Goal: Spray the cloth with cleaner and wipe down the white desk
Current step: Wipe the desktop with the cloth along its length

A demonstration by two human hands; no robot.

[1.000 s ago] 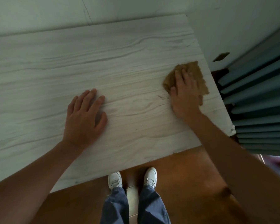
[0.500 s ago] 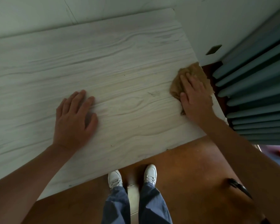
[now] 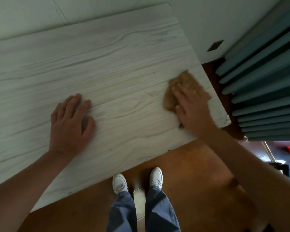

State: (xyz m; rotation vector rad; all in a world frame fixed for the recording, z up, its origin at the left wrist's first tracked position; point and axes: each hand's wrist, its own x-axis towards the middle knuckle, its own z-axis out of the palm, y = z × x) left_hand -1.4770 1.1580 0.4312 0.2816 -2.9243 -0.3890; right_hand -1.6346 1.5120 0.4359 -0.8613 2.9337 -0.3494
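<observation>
One soft, light brown cloth lies at middle right on the white desk, pressed under the flat right hand; the left hand rests spread and empty, and the cloth probably slides best under the palm.

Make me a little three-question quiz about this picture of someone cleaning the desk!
1. True or false: the right hand presses a brown cloth flat on the white desk.
2. Where is the cloth? A) near the desk's right edge B) under the left hand C) on the floor
3. Fill in: the left hand lies flat and ____ on the desk, holding nothing.

Key: 1 true; 2 A; 3 open
</observation>
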